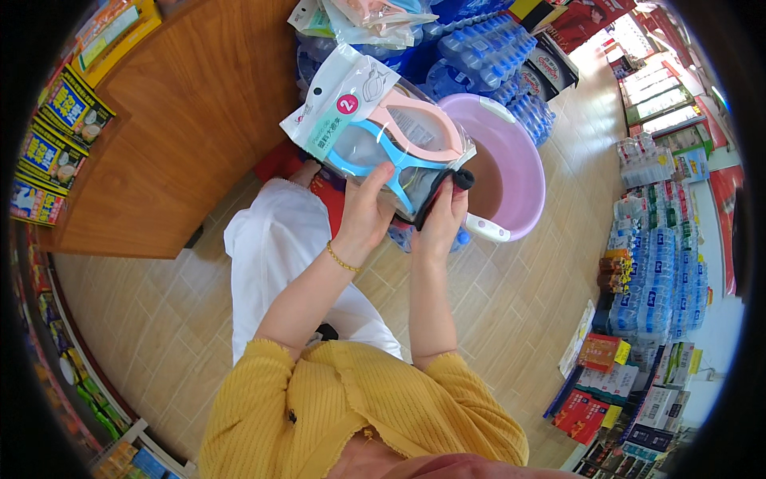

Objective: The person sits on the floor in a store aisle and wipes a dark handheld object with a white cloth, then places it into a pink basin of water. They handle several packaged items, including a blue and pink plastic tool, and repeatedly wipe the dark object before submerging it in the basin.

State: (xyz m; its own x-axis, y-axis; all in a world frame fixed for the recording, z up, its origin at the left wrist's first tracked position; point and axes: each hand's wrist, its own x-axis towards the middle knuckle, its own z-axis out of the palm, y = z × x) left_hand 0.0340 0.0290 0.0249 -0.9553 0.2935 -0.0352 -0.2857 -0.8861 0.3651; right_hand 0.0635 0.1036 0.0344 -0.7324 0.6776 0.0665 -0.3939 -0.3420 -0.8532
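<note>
In front of me, above my lap, is a clear plastic package (349,92) with a white and green header card. Inside it show a pink plastic clip (396,104) and a blue plastic clip (363,166), both large and loop-shaped. My left hand (369,214) grips its lower edge, thumb lying over the front. At the lower right corner my right hand (441,226) is closed on a dark black item (462,179), apparently soft, which lies against the package. What kind of thing that is, I cannot make out.
A pink basin (533,191) holding brownish water stands just right of my hands. Shrink-wrapped bottles (487,52) and more plastic packages (375,22) are stacked beyond. A wooden counter (191,120) curves along the left. Bottle packs (658,271) and boxes (586,415) line the right.
</note>
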